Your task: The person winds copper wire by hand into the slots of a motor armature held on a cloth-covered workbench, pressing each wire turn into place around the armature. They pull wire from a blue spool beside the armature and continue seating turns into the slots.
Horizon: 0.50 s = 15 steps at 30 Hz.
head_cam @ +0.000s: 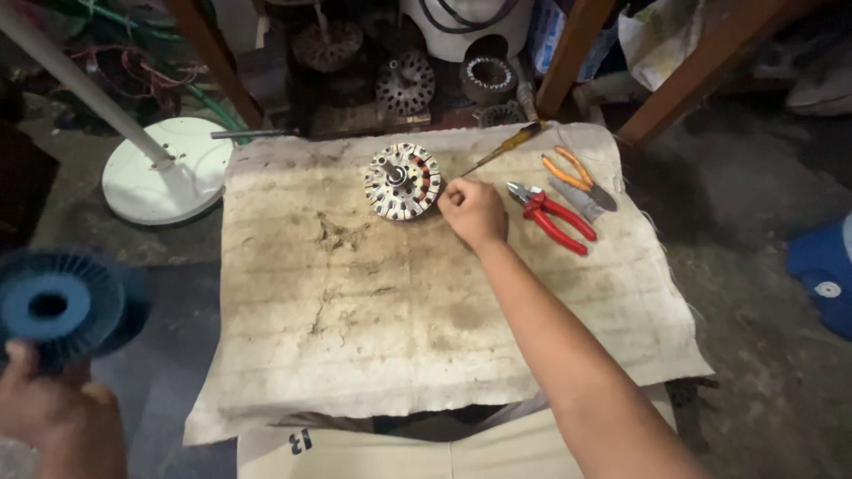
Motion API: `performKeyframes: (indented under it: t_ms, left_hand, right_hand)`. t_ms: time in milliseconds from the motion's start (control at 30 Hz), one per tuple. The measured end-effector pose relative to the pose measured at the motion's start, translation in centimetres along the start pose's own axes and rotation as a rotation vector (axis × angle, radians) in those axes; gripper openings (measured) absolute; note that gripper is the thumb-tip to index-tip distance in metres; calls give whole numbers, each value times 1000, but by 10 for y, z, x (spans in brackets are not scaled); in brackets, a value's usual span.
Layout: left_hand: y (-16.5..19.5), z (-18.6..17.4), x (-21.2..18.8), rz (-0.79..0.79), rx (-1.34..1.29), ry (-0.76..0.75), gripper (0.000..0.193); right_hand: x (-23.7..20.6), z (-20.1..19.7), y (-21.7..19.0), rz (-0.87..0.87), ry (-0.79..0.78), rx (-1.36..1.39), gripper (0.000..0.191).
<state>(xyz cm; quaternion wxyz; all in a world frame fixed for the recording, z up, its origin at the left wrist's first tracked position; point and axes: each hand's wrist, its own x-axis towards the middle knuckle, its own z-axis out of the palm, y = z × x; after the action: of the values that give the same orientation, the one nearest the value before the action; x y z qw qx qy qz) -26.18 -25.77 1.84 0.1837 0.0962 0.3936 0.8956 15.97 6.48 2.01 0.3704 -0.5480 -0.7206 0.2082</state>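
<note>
The right hand (473,211), curled in a fist, touches the round motor part (402,181) on the dirty cloth (426,328), while the left hand (53,412) holds a blue spool (60,306) far left of it

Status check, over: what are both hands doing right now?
Left hand grips blue ribbed disc, off the table. Right hand closed beside motor stator on cloth. Red pliers and screwdriver lie nearby, nothing blocking.
</note>
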Motion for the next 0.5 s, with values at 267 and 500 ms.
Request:
performKeyframes:
  t_ms: [267, 500]
  left_hand:
    - [-95, 136, -48, -196, 320, -207, 16]
    - [-183, 171, -85, -232, 127, -186, 21]
  right_hand:
    - [-4, -3, 0, 135, 26, 66, 19]
    - [7, 8, 23, 50, 53, 241, 20]
